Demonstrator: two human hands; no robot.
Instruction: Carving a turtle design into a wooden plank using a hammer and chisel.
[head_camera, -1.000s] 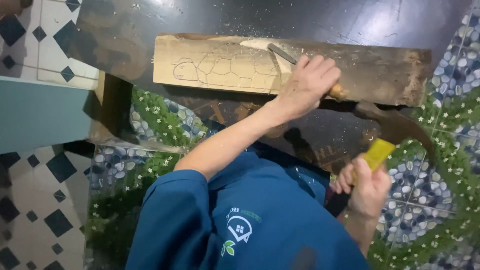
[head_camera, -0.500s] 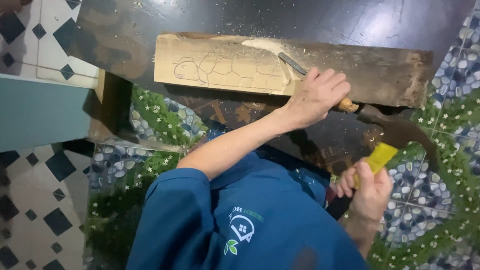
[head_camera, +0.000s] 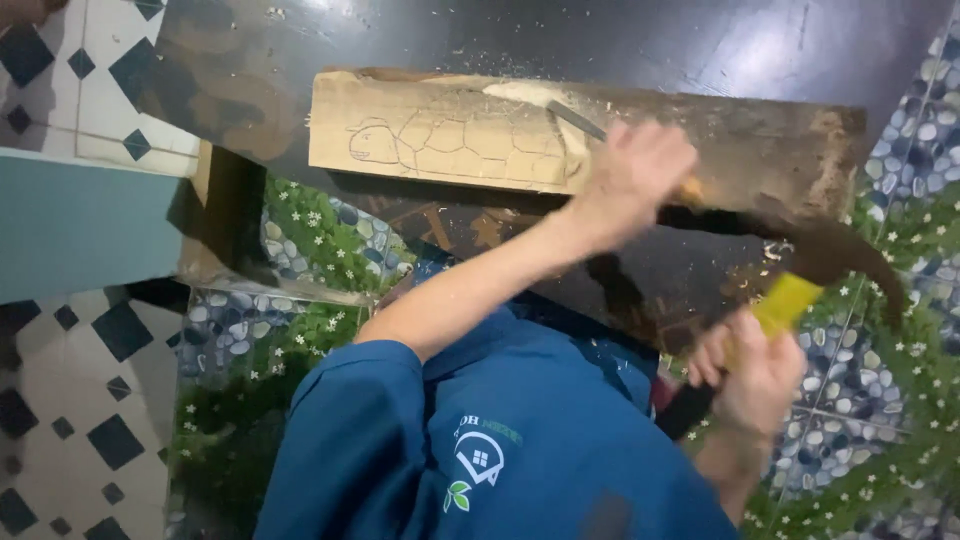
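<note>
Two hands work the plank on the dark surface. The left hand, clamped on the chisel, has slid right along the wood since a second ago. The right hand stays gripped on the hammer, its head now raised nearer the chisel's butt, so carving beside the drawn turtle continues.

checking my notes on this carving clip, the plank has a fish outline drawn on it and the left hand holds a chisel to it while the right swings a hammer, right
Not quite. The head view shows a turtle outline, not a fish, pencilled on the wooden plank. The rest stands: the left hand holds the chisel to the wood, and the right hand grips a yellow-handled hammer.
</note>
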